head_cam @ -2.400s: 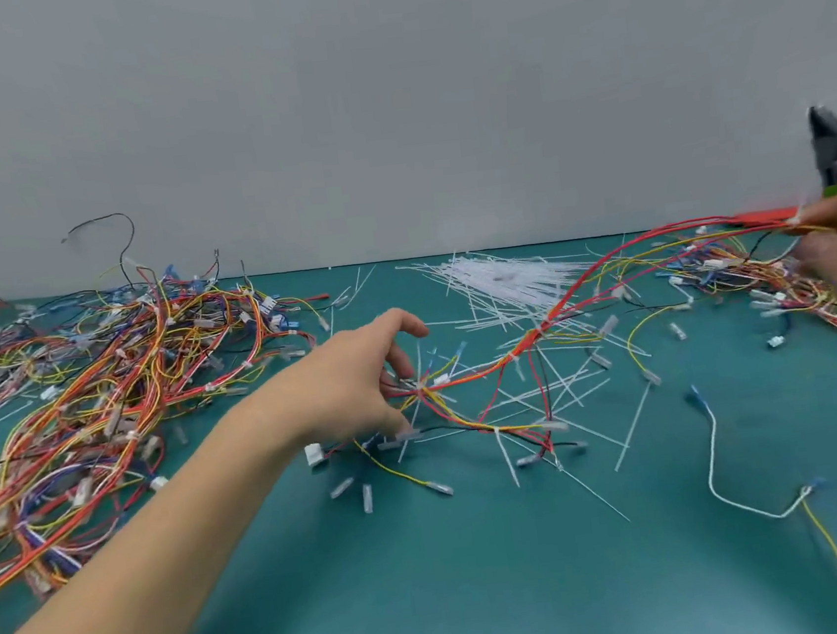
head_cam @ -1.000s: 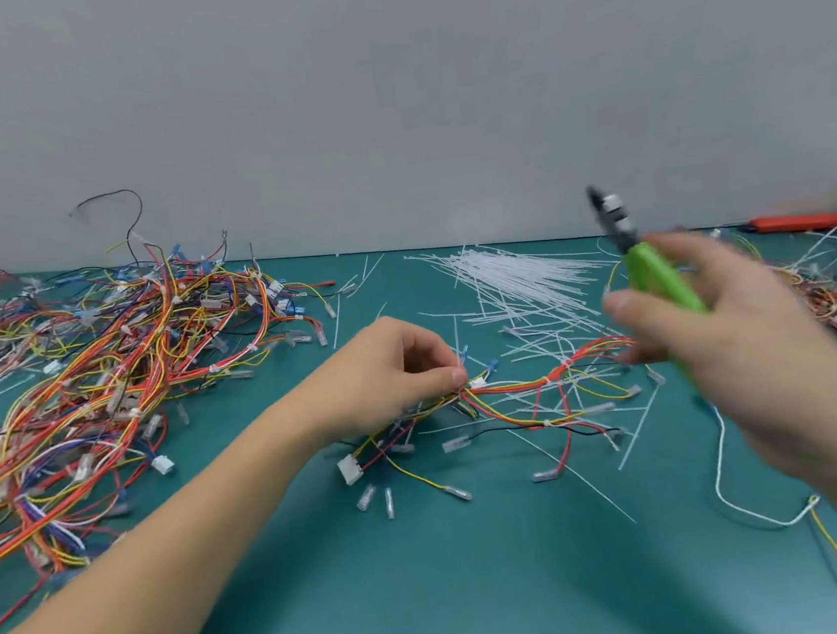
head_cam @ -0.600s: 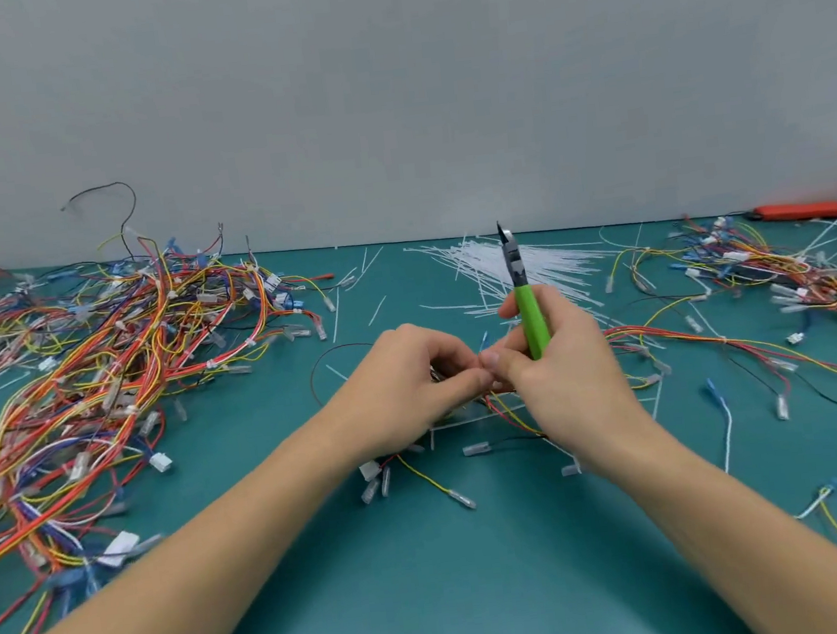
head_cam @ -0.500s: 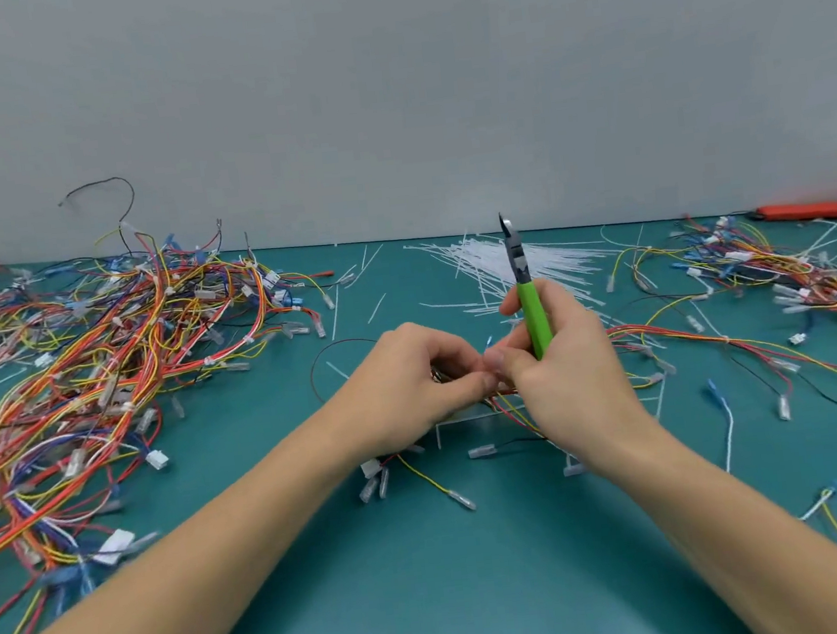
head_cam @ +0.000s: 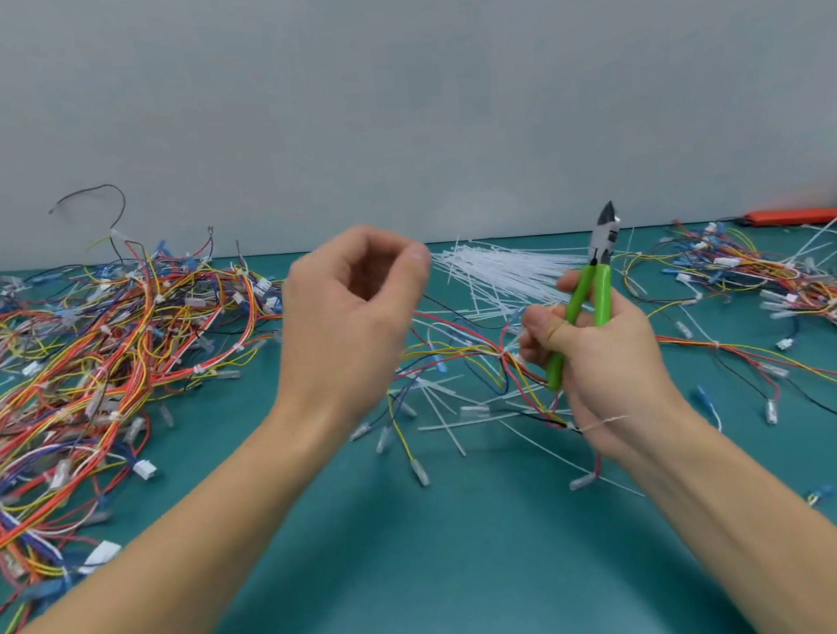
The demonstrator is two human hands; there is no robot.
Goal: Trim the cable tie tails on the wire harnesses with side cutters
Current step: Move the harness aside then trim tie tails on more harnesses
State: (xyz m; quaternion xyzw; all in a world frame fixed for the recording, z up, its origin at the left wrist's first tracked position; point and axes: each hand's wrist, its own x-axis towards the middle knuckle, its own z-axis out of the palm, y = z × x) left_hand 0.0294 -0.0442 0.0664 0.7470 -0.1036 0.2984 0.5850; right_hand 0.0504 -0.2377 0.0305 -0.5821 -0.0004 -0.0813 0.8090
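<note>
My right hand (head_cam: 610, 369) grips the green-handled side cutters (head_cam: 602, 283), whose jaws point up and look shut. Its thumb and fingertips also pinch a small harness (head_cam: 453, 352) of red, yellow and blue wires lying on the teal mat. A white cable tie tail sticks out below that hand. My left hand (head_cam: 350, 324) hangs raised above the mat, left of the harness and apart from it. Its fingers are curled and blurred, and nothing shows between them.
A large tangle of wire harnesses (head_cam: 77, 378) covers the left of the teal mat (head_cam: 430, 548). Another harness pile (head_cam: 774, 279) lies at the right. Loose white cable ties (head_cam: 499, 272) are heaped at the back centre. An orange tool (head_cam: 788, 217) lies by the wall.
My left hand has let go of the harness and lifted up and away to the left. The right hand with the cutters has shifted right, still pinching the harness.
</note>
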